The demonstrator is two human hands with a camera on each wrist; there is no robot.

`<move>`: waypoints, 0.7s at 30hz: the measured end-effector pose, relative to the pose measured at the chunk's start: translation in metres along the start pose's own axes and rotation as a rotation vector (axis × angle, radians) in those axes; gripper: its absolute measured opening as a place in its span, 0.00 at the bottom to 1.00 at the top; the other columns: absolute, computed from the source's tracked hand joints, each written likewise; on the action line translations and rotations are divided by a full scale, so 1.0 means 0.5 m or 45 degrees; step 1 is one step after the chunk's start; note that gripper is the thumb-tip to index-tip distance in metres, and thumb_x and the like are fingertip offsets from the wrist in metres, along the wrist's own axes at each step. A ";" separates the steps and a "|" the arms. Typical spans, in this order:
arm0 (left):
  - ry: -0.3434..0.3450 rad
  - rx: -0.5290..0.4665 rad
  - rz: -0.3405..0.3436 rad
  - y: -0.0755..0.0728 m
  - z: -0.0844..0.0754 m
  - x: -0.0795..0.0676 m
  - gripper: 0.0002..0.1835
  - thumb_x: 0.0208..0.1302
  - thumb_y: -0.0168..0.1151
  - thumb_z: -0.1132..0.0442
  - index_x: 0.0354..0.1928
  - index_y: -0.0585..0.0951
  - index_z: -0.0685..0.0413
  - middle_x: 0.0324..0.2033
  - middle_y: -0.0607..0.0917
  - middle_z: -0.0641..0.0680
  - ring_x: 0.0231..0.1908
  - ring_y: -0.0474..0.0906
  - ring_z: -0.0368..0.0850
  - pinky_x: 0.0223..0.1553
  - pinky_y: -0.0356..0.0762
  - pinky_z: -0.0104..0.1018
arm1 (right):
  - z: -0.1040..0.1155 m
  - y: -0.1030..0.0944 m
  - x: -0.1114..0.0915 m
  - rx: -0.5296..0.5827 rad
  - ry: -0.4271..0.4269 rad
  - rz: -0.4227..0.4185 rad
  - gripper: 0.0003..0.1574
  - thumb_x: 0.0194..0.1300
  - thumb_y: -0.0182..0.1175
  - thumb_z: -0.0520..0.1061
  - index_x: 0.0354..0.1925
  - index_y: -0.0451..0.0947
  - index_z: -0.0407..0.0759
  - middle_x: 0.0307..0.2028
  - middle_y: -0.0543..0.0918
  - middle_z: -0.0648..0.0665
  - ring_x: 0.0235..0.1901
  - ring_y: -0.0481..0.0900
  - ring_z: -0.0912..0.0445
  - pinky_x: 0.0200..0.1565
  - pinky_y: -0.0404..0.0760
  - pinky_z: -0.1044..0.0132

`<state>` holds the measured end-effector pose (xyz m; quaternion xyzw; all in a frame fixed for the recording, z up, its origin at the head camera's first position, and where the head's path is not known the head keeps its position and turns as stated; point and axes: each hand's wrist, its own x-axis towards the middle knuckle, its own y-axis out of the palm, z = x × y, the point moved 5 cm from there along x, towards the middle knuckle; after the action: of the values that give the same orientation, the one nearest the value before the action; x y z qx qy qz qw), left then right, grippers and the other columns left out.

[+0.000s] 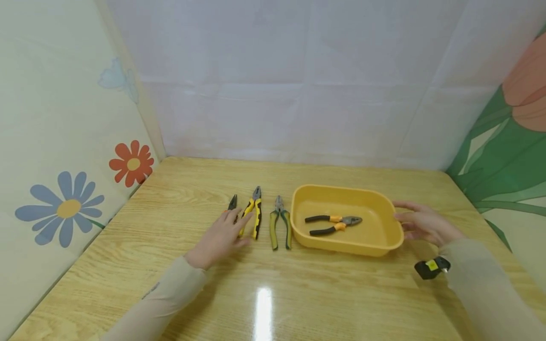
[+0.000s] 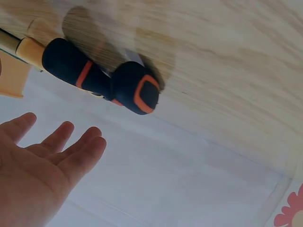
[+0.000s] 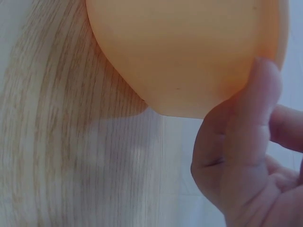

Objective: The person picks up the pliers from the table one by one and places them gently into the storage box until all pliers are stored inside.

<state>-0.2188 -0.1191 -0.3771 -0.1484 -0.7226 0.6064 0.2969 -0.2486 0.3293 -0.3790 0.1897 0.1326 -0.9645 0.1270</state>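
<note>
My left hand (image 1: 222, 237) hovers over the leftmost pliers (image 1: 232, 202), covering most of their handles; the fingers are spread and hold nothing. In the left wrist view, black handles with orange-red trim (image 2: 135, 90) lie on the table beyond the fingertips. Just right of that hand are yellow-and-black pliers (image 1: 258, 213), then green-handled pliers (image 1: 279, 220). My right hand (image 1: 426, 222) touches the right end of a yellow plastic tub (image 1: 341, 246) with extended fingers. Close up, one fingertip rests against the tub's outer wall (image 3: 189, 56). Inside lie pliers with black-and-orange handles (image 1: 334, 222).
The wood-grain table (image 1: 298, 293) ends at a pale draped sheet (image 1: 298, 94) behind. A flower-printed panel (image 1: 55, 118) stands at the left, another printed panel (image 1: 490, 156) at the right. A small black device (image 1: 432, 267) sits at my right wrist.
</note>
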 end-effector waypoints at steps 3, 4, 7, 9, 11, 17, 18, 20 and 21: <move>-0.029 -0.008 0.011 0.000 0.010 -0.005 0.40 0.58 0.69 0.51 0.68 0.68 0.63 0.60 0.68 0.74 0.59 0.66 0.71 0.59 0.64 0.61 | -0.001 -0.001 0.000 -0.005 0.004 -0.004 0.42 0.75 0.47 0.40 0.73 0.35 0.28 0.38 0.79 0.52 0.35 0.81 0.57 0.37 0.83 0.60; -0.038 -0.005 0.020 0.001 0.014 -0.007 0.40 0.58 0.69 0.51 0.68 0.68 0.63 0.61 0.68 0.73 0.59 0.66 0.71 0.59 0.65 0.61 | -0.001 -0.001 0.000 -0.004 0.005 -0.004 0.42 0.75 0.47 0.40 0.73 0.35 0.29 0.38 0.79 0.52 0.35 0.81 0.57 0.37 0.83 0.60; -0.066 -0.007 0.071 0.003 0.023 -0.009 0.40 0.57 0.69 0.51 0.67 0.69 0.63 0.62 0.67 0.73 0.60 0.65 0.71 0.58 0.66 0.61 | -0.002 -0.002 0.000 0.002 0.007 -0.012 0.42 0.75 0.48 0.40 0.73 0.36 0.29 0.37 0.79 0.52 0.35 0.81 0.57 0.37 0.83 0.60; -0.097 -0.017 0.112 0.005 0.029 -0.009 0.40 0.58 0.69 0.50 0.67 0.69 0.64 0.62 0.66 0.73 0.60 0.64 0.72 0.59 0.65 0.61 | -0.002 -0.002 0.000 0.002 0.004 -0.007 0.42 0.74 0.48 0.40 0.73 0.36 0.29 0.37 0.79 0.52 0.35 0.81 0.57 0.37 0.83 0.60; -0.140 -0.039 0.149 0.008 0.036 -0.009 0.40 0.59 0.68 0.49 0.67 0.68 0.64 0.63 0.65 0.74 0.61 0.63 0.72 0.59 0.64 0.62 | -0.002 -0.002 0.000 -0.001 0.001 -0.005 0.42 0.74 0.48 0.40 0.73 0.36 0.29 0.37 0.79 0.52 0.35 0.81 0.57 0.36 0.83 0.61; -0.289 -0.120 0.285 0.024 0.062 -0.006 0.40 0.61 0.64 0.45 0.70 0.67 0.60 0.65 0.59 0.77 0.62 0.60 0.74 0.58 0.66 0.63 | -0.003 -0.002 0.000 0.005 -0.004 0.002 0.42 0.74 0.48 0.40 0.73 0.36 0.28 0.38 0.80 0.52 0.35 0.81 0.57 0.37 0.83 0.60; -0.318 -0.145 0.320 0.028 0.067 -0.006 0.40 0.62 0.63 0.45 0.70 0.66 0.59 0.66 0.57 0.77 0.63 0.59 0.74 0.57 0.66 0.63 | -0.003 -0.002 0.000 0.006 -0.005 0.003 0.42 0.74 0.48 0.40 0.73 0.36 0.28 0.37 0.80 0.52 0.35 0.81 0.57 0.37 0.83 0.60; -0.382 -0.198 0.390 0.033 0.074 -0.007 0.40 0.63 0.61 0.44 0.72 0.64 0.58 0.67 0.54 0.78 0.63 0.58 0.75 0.55 0.67 0.64 | -0.003 -0.001 0.000 0.009 -0.008 0.004 0.42 0.74 0.48 0.40 0.73 0.36 0.28 0.37 0.80 0.52 0.35 0.81 0.57 0.37 0.83 0.60; -0.404 -0.214 0.422 0.036 0.077 -0.007 0.40 0.64 0.60 0.44 0.72 0.64 0.58 0.67 0.53 0.78 0.63 0.58 0.76 0.55 0.67 0.65 | -0.003 -0.001 0.000 0.009 -0.012 0.005 0.42 0.74 0.48 0.40 0.73 0.36 0.28 0.38 0.79 0.51 0.35 0.81 0.56 0.36 0.83 0.60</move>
<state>-0.2420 -0.1476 -0.3986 -0.1920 -0.7739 0.6002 0.0628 -0.2482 0.3302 -0.3801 0.1859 0.1281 -0.9656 0.1289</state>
